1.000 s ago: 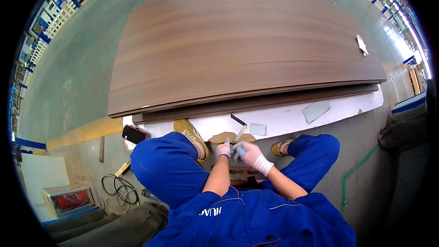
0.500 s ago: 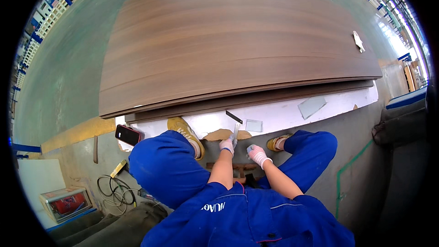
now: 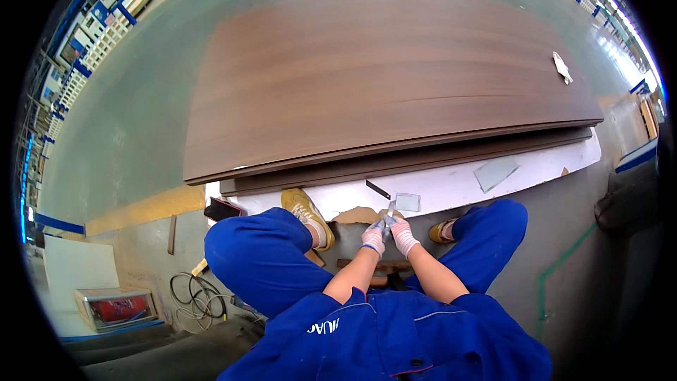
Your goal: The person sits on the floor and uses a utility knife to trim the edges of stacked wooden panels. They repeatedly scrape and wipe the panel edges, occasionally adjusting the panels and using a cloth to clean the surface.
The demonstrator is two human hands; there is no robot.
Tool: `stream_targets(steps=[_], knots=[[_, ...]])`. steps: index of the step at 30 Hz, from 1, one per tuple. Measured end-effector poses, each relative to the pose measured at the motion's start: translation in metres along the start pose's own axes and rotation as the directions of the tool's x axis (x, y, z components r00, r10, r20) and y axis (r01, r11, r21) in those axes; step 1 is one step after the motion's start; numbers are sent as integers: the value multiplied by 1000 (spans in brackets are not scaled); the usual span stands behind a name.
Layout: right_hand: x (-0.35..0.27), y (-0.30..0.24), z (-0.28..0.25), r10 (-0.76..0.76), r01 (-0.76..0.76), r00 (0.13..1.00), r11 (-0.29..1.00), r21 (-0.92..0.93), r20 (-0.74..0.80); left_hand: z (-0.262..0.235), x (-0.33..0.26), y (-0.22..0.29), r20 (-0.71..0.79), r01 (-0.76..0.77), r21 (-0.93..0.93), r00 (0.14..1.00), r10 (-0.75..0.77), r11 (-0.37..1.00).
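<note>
My left hand [image 3: 374, 235], in a striped knit glove with grey-blue fingers, is closed around a slim pale, silvery tool [image 3: 391, 207] that points up. My right hand [image 3: 403, 234], gloved the same way, is closed against the left one at the tool's lower end. The fingers overlap, so the tool's exact kind is hidden. Just beyond the hands, on a white sheet [image 3: 451, 194], lie a dark narrow blade-like strip [image 3: 378, 190] and a small clear rectangular piece [image 3: 407, 202]. A larger greyish rectangular sheet [image 3: 496, 173] rests farther right.
A stack of large brown panels [image 3: 395, 85] fills the space ahead, with a white scrap [image 3: 562, 68] on top. A dark phone [image 3: 223, 209] lies by my left knee. Coiled cables [image 3: 199, 301] and a box with a red item [image 3: 118, 308] sit at the lower left.
My right hand has moved in from the right to meet my left hand at the tool. The view has shifted, so the panels appear lower and farther right.
</note>
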State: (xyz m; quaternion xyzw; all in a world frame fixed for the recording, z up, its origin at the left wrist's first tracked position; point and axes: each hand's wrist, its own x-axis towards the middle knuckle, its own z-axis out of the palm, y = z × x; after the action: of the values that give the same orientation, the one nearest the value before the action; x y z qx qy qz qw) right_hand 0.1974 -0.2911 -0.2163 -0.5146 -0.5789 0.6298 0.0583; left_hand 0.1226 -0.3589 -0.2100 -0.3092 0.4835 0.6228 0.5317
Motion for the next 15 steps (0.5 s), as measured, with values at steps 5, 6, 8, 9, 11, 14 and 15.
stream_targets(steps=[5,6,8,9,11,14,15], knots=[[2,-8,-6,15,10,990,984,177,-139,9,-25,10,129,-128,378,988,84,917],[-14,-42,-12,-27,27,972,1000,-6,-234,9,-30,25,101,-112,538,993,69,836],[-60,-115,-32,-139,134,923,990,-40,-359,19,-52,64,127,-100,754,992,5,649],[-1,-54,-66,-274,434,809,876,213,-520,84,-92,80,266,-202,879,960,-91,431],[-20,-122,-59,-265,469,834,803,368,-485,114,-110,175,561,-568,821,822,-101,-56],[-39,-171,-114,-219,470,863,681,562,-456,228,-186,251,931,-676,207,359,-71,-708],[-53,-197,-116,-183,416,889,707,572,-420,244,-202,277,977,-526,92,211,-26,-845]])
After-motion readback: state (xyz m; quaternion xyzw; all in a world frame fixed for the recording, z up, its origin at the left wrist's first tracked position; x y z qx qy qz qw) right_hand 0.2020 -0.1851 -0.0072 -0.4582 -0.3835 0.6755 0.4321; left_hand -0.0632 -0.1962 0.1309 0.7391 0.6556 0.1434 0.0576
